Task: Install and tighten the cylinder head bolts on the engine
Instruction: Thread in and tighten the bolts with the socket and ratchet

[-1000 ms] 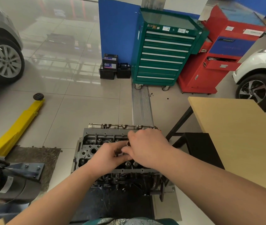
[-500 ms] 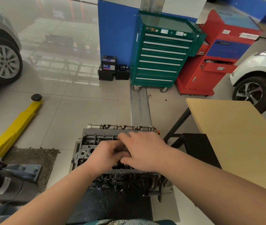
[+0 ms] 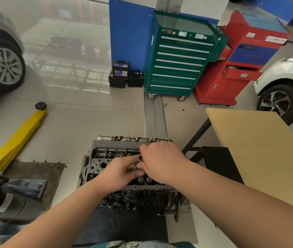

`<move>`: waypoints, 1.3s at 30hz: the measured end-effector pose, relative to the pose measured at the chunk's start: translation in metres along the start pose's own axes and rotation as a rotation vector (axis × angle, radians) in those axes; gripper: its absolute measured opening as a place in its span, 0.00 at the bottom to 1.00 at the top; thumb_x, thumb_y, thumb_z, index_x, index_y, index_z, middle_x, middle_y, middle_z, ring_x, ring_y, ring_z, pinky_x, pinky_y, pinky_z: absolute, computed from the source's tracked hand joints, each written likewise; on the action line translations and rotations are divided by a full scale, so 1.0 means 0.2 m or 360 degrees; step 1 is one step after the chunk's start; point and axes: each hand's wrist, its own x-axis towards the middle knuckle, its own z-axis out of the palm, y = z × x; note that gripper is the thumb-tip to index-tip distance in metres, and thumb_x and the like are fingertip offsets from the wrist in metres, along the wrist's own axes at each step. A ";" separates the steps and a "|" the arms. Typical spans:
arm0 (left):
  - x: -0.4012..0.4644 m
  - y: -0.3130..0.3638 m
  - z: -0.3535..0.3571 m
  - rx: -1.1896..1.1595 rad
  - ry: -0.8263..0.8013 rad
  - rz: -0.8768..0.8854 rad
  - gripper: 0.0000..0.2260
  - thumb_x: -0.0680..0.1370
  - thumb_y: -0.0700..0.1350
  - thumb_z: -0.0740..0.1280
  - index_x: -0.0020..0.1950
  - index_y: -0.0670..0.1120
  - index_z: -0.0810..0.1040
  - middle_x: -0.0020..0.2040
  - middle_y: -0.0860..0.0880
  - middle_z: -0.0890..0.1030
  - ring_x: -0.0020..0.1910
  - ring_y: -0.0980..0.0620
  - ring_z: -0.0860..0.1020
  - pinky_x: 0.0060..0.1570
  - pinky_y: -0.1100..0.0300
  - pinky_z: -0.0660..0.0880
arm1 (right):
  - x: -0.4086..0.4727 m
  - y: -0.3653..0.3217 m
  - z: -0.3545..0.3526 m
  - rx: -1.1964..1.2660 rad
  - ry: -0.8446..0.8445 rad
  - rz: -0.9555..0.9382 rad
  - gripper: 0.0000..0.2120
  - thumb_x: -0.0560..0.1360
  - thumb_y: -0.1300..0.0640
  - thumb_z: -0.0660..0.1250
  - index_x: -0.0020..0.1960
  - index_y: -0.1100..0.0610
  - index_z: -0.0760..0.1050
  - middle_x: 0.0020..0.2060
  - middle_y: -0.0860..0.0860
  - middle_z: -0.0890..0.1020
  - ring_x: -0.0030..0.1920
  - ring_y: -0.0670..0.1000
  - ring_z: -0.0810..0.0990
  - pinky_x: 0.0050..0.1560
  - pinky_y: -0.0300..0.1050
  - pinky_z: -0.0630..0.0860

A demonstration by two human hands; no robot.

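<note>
Right hand: fingers curled, pinching a small metal cylinder over the engine.
Left hand: fingertips meeting it; grip unclear.
Engine: grey cylinder head, floor stand, beside wooden table.
Change: cylinder now visible, hidden half a second ago.

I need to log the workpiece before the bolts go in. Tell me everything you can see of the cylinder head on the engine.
The cylinder head is grey cast metal, lying flat on top of the dark engine block, top face up. It shows round bores, small holes and valve gear along the far edge. The left hand and right hand meet over its middle, fingers around a small metal cylinder, hiding that part.
</note>
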 end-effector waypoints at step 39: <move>0.05 0.01 0.04 0.0250 0.0303 0.0186 0.09 0.76 0.53 0.66 0.37 0.66 0.75 0.32 0.63 0.77 0.30 0.62 0.74 0.30 0.68 0.63 | 0.03 0.02 0.03 0.0008 0.0008 -0.0151 0.18 0.82 0.39 0.62 0.58 0.54 0.70 0.41 0.50 0.76 0.40 0.54 0.74 0.34 0.49 0.65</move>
